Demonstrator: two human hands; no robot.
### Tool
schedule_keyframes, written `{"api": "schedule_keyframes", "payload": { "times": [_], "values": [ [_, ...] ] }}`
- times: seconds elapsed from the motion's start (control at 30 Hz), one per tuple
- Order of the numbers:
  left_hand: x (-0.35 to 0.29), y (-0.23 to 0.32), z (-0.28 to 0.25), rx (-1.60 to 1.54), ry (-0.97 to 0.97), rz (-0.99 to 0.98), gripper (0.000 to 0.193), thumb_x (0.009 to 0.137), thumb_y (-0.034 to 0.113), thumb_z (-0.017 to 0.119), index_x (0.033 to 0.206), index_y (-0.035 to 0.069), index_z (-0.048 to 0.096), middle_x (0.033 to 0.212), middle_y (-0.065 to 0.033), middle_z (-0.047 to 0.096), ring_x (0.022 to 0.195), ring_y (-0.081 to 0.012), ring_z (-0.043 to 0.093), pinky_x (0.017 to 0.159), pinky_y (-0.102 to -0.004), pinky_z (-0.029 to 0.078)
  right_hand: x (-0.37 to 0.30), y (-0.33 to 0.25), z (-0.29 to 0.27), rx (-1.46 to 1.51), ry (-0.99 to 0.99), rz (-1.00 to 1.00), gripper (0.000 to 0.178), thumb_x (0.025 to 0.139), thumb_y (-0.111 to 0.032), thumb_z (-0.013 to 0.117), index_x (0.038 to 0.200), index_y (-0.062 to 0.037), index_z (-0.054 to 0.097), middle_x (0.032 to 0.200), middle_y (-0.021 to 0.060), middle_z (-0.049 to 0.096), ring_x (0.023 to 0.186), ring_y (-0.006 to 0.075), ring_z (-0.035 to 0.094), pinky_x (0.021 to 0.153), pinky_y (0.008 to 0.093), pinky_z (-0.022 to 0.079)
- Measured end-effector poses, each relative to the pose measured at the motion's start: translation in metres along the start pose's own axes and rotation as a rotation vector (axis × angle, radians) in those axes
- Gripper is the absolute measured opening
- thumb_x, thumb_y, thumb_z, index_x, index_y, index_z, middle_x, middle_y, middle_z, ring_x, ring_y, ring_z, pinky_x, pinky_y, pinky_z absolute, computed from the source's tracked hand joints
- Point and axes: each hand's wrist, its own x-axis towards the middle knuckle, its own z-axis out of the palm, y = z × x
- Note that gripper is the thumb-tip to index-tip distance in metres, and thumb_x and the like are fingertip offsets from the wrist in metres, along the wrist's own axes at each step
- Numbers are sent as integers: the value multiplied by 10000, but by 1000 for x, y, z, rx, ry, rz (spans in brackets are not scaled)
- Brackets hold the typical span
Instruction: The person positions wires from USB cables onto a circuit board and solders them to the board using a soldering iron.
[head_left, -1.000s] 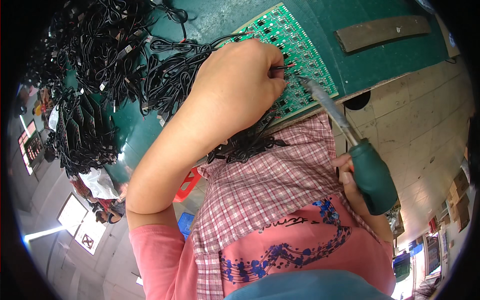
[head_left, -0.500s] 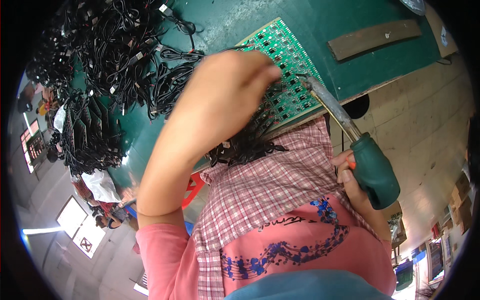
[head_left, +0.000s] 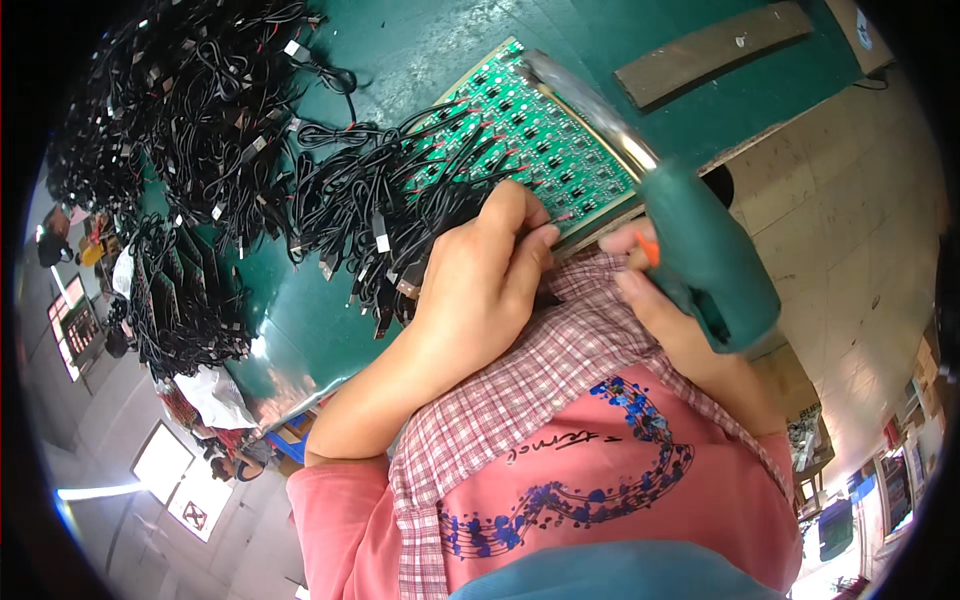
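My right hand (head_left: 655,290) grips a green pistol-shaped soldering gun (head_left: 715,260), a finger on its orange trigger. Its metal barrel slants over the far right side of a green circuit board panel (head_left: 590,185), with the end near the panel's far corner. At the panel's near edge, my left hand (head_left: 485,270) has thumb and fingers pinched together; what lies between them is hidden. Black cables (head_left: 345,190) with red wire ends lie across the panel's left part, several ends reaching its rows of small parts. Some cables run beneath and beside my left hand.
A big heap of black USB cables (head_left: 210,110) covers the green table's (head_left: 440,50) left side. Nearer left stands a stack of boards with cables (head_left: 190,290), beside a clear plastic bag (head_left: 215,395). A dark flat bar (head_left: 715,55) lies far right.
My left hand has dropped from above the panel's middle to its near edge, uncovering cables over the boards. The soldering gun has moved left and farther away, its end now near the far corner.
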Motion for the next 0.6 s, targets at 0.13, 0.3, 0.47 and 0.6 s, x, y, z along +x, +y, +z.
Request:
{"api": "schedule_keyframes", "payload": {
  "times": [0.13, 0.3, 0.47, 0.6],
  "values": [
    [-1, 0, -3, -227, -24, -5, 69, 919, -2, 591, 920, -16, 524, 730, -98, 622, 691, -146, 642, 630, -292, 507, 9, -3, 10, 91, 57, 62, 275, 824, 42, 696, 1088, 1, 633, 1034, 103, 660, 911, 186, 654, 782, 301, 536],
    [-4, 5, -5, -221, -37, 57, 67, 911, -6, 602, 912, -17, 536, 727, -96, 622, 679, -153, 645, 625, -295, 508, 17, 4, 20, 61, 142, -117, 201, 849, 21, 689, 1044, 0, 647, 992, 86, 670, 842, 171, 649, 714, 298, 529],
    [-5, 6, -2, -397, -92, -21, 45, 929, 0, 598, 912, -14, 560, 777, -64, 626, 718, -119, 615, 660, -271, 499, 18, 1, 21, 94, 89, -132, 160, 858, 30, 664, 1011, -8, 637, 948, 72, 652, 814, 137, 627, 680, 276, 507],
    [-6, 4, -6, -688, -147, -130, 81, 940, 62, 628, 925, 0, 578, 863, -34, 627, 769, -99, 581, 714, -240, 465, 19, -6, 22, 593, 45, 161, 182, 862, 34, 635, 1028, -28, 594, 868, 34, 609, 760, 83, 578, 635, 243, 471]
  ]
}}
